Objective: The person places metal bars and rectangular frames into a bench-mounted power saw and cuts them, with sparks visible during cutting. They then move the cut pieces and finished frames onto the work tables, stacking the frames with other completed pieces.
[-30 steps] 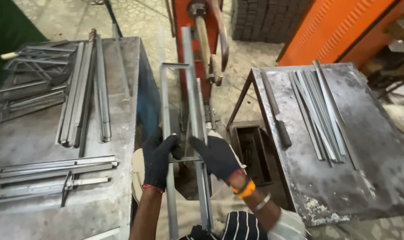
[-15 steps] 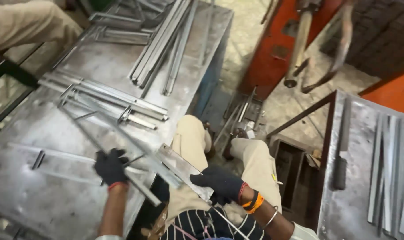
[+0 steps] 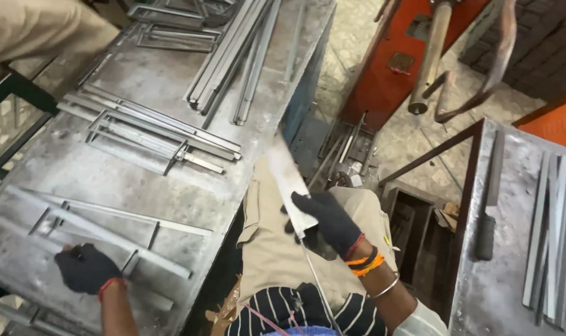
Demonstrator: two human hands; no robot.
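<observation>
Over the lap, beside the grey worktable (image 3: 171, 205), a flat metal strip (image 3: 288, 186) sits clamped in the gloved right hand (image 3: 328, 221), while the gloved left hand (image 3: 85, 267) seems, though blurred, to grip a welded bar frame (image 3: 102, 233) on that table, with stacked steel bars (image 3: 230, 59) beyond

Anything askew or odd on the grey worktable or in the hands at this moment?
Nothing looks damaged or spilled. The welded frame under the left hand lies skewed across the grey worktable, not squared to its edge. The right hand holds a flat metal strip over the lap, off the table.
</observation>
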